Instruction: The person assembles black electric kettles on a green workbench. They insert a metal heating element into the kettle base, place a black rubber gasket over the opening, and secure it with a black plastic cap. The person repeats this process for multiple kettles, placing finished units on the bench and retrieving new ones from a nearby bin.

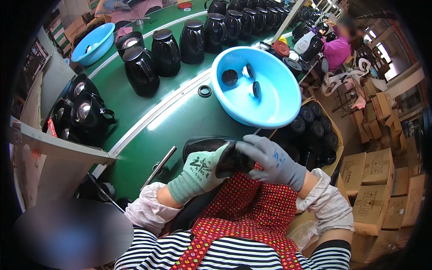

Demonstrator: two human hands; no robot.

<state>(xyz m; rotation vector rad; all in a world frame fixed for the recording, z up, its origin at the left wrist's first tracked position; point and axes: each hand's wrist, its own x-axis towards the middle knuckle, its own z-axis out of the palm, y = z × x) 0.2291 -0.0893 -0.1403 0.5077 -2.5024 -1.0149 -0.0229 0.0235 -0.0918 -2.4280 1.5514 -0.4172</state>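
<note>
My left hand, in a green glove, is closed round a glossy black jug lying on its side in front of my apron. My right hand, in a grey glove, is at the jug's right end, fingers above and thumb below. Motion blurs those fingers, so their grip on the jug is unclear. Just beyond, a light blue basin holds a few small round black-and-white parts. A black ring lies on the green table left of the basin.
Black jugs stand in a row along the far belt, and more lie at left. A metal rod slants beside my left wrist. At right are a carton of black round parts and stacked cardboard boxes. Other people work farther off.
</note>
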